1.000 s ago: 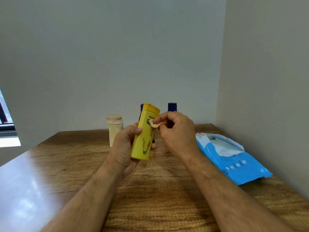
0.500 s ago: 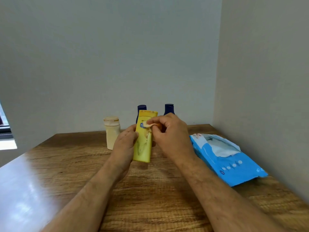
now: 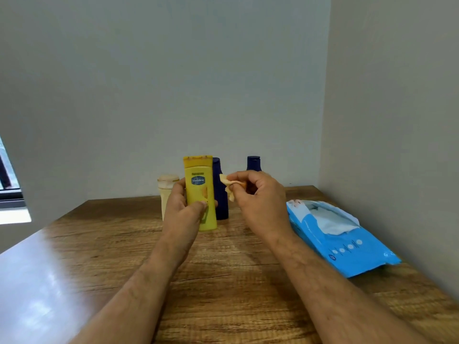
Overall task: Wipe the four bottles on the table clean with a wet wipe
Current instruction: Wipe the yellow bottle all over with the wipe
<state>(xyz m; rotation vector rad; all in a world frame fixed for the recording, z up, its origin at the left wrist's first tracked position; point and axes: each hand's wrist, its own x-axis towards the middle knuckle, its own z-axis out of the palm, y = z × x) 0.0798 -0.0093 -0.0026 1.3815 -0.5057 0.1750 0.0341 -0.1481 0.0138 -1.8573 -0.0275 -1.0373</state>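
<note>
- Four bottles are in the view: a yellow lotion bottle (image 3: 200, 192) held in front, a cream bottle (image 3: 167, 194) behind the left hand, and two dark blue bottles (image 3: 220, 192) (image 3: 253, 163) standing at the back of the wooden table (image 3: 223, 281), near the wall.
- The step in hand seems to be the wiping of the yellow bottle. The left hand (image 3: 183, 209) grips it upright, thumb across the front and the other fingers wrapped around the back; I cannot tell if its base touches the table.
- The right hand (image 3: 258, 197) pinches a small crumpled wet wipe (image 3: 229, 186) just beside the bottle, apart from it.
- The next move, as I judge, calls for bringing the wipe onto the bottle's surface, or for putting this bottle down and taking another one.
- The label on the yellow bottle reads "Vaseline" in a blue badge. The small line above it is too fine to read.
- The blue wipes pack (image 3: 347, 244) lies open at the right; its print shows only white dots, no legible words.
</note>
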